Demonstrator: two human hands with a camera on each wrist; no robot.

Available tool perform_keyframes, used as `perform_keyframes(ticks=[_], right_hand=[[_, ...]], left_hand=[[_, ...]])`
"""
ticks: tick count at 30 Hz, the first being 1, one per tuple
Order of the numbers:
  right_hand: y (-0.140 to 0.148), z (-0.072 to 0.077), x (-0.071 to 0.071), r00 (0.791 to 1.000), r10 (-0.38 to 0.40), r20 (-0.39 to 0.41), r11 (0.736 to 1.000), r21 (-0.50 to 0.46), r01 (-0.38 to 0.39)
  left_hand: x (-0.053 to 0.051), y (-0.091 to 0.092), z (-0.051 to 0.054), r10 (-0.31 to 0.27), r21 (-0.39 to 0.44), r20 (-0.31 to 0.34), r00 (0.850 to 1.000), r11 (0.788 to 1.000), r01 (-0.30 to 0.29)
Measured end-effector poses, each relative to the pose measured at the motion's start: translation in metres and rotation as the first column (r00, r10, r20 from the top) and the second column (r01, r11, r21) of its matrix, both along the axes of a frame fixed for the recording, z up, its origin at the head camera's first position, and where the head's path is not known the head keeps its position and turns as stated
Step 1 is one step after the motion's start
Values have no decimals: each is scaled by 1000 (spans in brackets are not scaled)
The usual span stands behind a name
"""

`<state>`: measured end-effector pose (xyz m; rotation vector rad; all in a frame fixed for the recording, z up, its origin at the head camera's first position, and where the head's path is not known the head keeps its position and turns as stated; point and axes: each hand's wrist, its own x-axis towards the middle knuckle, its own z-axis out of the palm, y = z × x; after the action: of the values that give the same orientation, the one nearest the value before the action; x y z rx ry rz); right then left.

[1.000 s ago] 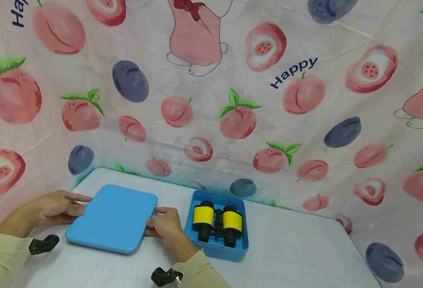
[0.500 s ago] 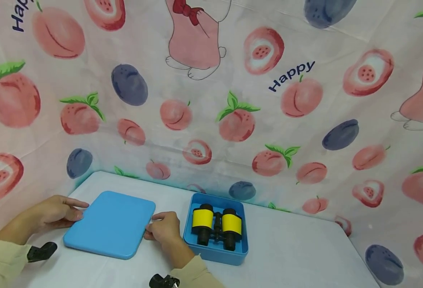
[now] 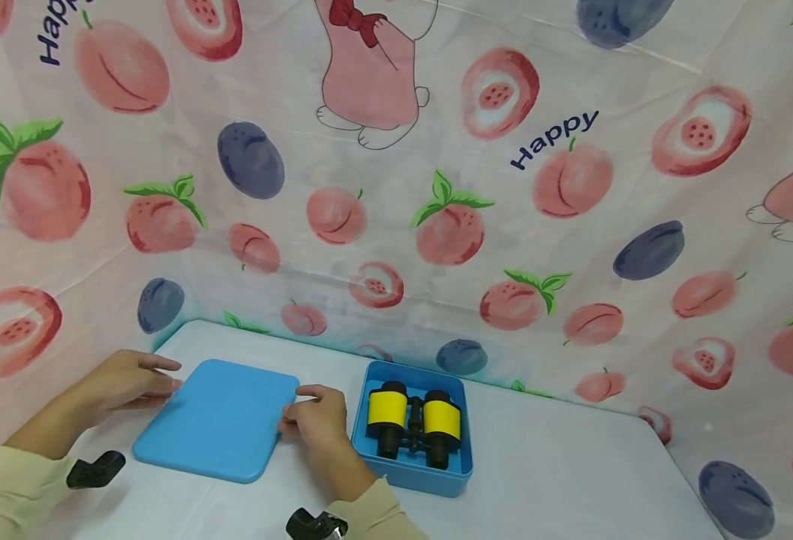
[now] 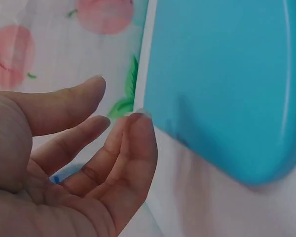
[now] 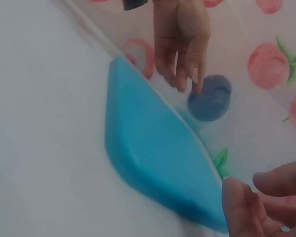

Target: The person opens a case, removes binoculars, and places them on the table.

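Note:
A flat blue lid [image 3: 217, 420] lies on the white table, left of a blue box [image 3: 423, 478] that holds yellow and black binoculars [image 3: 414, 424]. My left hand [image 3: 122, 384] hovers at the lid's upper left side, its fingers loosely bent; the left wrist view shows the hand [image 4: 93, 173] holding nothing, beside the lid [image 4: 217, 84]. On the lid's right edge is my right hand [image 3: 322, 427], fingers bent. In the right wrist view its fingertips [image 5: 234, 190] are close by the lid's end [image 5: 158, 143], with no grip visible; whether they touch it is unclear.
A fruit-printed cloth [image 3: 382, 195] hangs behind the white table [image 3: 558, 465] and along its sides. Each wrist carries a black device, the left one [image 3: 96, 470] and the right one [image 3: 315, 525], below the hands.
My left hand has risen slightly and come away from the lid's left edge. The lid now lies flat on the table. The box and binoculars have stayed in place.

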<state>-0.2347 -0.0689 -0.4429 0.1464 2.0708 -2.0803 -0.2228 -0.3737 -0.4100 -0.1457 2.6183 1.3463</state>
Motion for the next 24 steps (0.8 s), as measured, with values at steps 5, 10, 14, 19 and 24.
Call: perform_keyframes(ticks=[5,10,14,19,24], right_hand=[[12,17,1,1000,23,4,996,-84,-23],[26,32,-2,1000,24,5,991,-135,-23],[38,39,-5,999,42,-7,984,-174,-43],[52,45,-7,999,46,-28,982,-181,-50],[68,52,-10,999,30,-20,987,-157,-32]], left_hand=[[-2,23,11,-29,156,14,999,987,27],[-4,57,26,-61,271,12,998,961,55],[-7,86,37,-77,307,7,997,949,72],[-9,113,43,-109,328,7,994,939,101],[-9,136,47,-145,382,17,989,915,127]])
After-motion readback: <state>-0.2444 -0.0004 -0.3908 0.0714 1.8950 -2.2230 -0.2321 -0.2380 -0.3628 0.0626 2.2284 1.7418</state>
